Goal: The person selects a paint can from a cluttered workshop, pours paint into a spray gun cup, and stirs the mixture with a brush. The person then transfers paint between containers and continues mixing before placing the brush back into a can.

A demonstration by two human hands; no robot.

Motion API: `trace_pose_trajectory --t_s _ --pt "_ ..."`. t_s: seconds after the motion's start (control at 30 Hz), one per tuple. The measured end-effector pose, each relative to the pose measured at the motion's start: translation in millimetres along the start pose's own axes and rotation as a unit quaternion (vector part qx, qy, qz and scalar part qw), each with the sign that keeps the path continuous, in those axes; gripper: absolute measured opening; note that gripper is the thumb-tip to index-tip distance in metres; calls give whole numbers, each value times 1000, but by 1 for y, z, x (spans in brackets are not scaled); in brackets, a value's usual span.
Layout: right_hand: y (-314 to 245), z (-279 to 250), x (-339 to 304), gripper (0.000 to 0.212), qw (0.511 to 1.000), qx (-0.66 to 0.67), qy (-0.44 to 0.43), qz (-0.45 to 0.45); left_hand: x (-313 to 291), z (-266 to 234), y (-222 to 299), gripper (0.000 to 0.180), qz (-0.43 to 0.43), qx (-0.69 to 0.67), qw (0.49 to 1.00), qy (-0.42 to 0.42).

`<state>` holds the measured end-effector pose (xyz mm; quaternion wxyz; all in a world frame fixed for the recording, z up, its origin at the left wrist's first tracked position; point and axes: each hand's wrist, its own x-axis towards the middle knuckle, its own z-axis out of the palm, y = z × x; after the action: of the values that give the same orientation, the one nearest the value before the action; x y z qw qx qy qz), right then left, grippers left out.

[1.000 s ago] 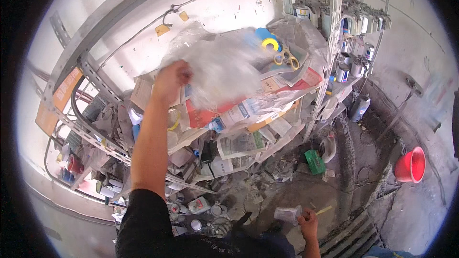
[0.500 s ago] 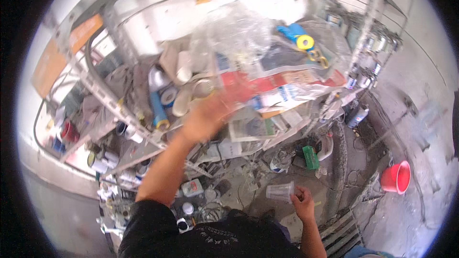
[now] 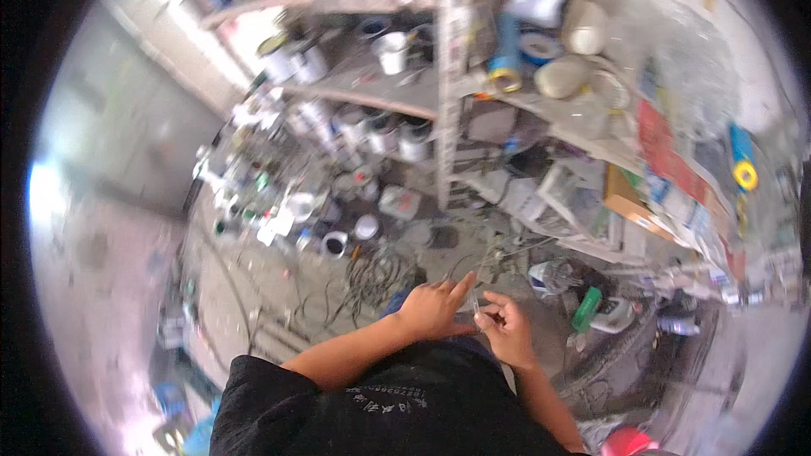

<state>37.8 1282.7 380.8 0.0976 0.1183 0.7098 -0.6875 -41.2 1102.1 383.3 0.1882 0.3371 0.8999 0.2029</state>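
In front of my body my two hands are close together. My right hand (image 3: 508, 333) is closed with fingers and thumb around a clear plastic cup (image 3: 476, 302), of which only a faint edge shows. My left hand (image 3: 432, 311) is right beside it, fingers stretched toward the cup; whether it touches the cup is unclear. Nothing can be made out in the left hand.
At the right, a shelf holds a blue roll (image 3: 505, 55), a yellow-ended blue roll (image 3: 742, 160) and papers. Cans stand on shelves further left. A cable coil (image 3: 376, 279), bottles and a green box (image 3: 586, 309) lie on the floor. A red bucket (image 3: 629, 442) is low right.
My view has turned left and down. My left arm has come back from the shelf to beside my right hand, which still holds the cup, now in front of my body.
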Motion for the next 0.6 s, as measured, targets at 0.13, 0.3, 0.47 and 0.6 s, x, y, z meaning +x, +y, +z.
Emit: trace_pose_trajectory --t_s 0.13,0.3,0.47,0.6 --pt "0 28 4 41 989 -51 -138 20 -66 19 -5 98 -129 -83 987 40" --pt "-1 76 10 42 968 -98 -232 13 -128 22 -17 95 -232 -157 956 93" --pt "-6 138 16 44 951 -129 -281 -9 -188 27 -49 92 -273 -265 914 144" --pt "-5 210 28 46 938 -96 -332 -13 -241 19 -100 93 -269 -331 886 184"
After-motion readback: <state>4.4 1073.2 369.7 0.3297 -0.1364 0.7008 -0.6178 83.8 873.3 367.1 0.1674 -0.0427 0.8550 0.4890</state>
